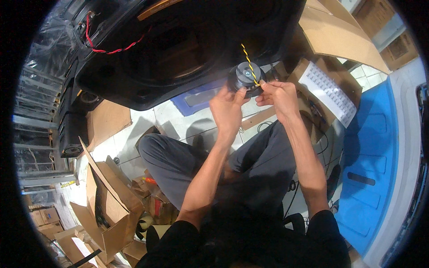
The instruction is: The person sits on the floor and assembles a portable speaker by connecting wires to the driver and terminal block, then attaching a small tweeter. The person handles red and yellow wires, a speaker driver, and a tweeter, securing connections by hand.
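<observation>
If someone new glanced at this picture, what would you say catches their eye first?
Probably the two hands at upper centre: the left hand steadies a small round black speaker driver, while the right hand pinches a twisted yellow-and-black wire on it. Above looms a large black speaker cabinet with a red wire, and a blue plastic pallet lies to the right.

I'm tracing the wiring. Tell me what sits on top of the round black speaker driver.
A twisted yellow-and-black wire crosses the round black speaker driver and its grey metal cap. The right hand pinches it; its end is hidden.
</observation>
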{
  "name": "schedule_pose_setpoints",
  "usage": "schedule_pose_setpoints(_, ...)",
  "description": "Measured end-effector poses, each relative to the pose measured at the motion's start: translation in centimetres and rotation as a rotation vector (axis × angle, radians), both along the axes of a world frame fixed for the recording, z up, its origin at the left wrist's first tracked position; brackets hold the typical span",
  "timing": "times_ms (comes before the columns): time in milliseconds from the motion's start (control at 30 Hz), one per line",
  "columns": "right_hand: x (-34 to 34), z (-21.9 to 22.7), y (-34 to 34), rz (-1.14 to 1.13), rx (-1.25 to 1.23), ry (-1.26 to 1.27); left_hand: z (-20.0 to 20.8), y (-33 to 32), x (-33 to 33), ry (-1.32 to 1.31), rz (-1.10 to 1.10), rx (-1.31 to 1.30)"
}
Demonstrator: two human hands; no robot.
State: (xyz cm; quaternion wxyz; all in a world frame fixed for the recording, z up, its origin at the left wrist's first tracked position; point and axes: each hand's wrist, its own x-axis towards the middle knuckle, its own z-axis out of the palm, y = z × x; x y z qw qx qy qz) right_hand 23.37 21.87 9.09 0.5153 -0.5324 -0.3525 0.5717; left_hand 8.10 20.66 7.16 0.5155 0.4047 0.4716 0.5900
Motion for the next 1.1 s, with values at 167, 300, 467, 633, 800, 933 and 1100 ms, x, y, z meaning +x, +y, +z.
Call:
schedule_pose_setpoints(167, 0.2, -0.1, -0.2, 0.042, -0.013, 0.048, -0.1, 0.0, -0.3, -0.013, -0.034, -0.024)
schedule_pose_setpoints(300, 0.5, -0.3, -0.4, 0.070, 0.017, 0.147, 0.1, -0.2, -0.4, -0.151, -0.027, -0.074)
schedule_pose_setpoints(467, 0.4, -0.3, -0.4, 0.107, 0.011, 0.141, 0.3, -0.3, -0.8, -0.198, -0.029, -0.142)
schedule_pose_setpoints(633, 0.0, 0.1, -1.0, 0.107, 0.013, 0.133, 0.3, -0.5, -1.2, -0.246, -0.078, -0.120)
schedule_pose_setpoints(800, -0.3, 0.2, -1.0, 0.101, 0.039, 0.112, 0.1, -0.3, -1.4, -0.261, -0.099, -0.104)
schedule_pose_setpoints(933, -0.5, 0.0, -0.8, 0.114, 0.063, 0.026, 0.0, -0.3, -1.4, -0.261, -0.088, -0.115)
schedule_pose_setpoints(1100, -0.7, 0.8, -1.3, 0.128, 0.088, -0.135, -0.1, -0.3, -1.6, -0.281, -0.092, -0.105)
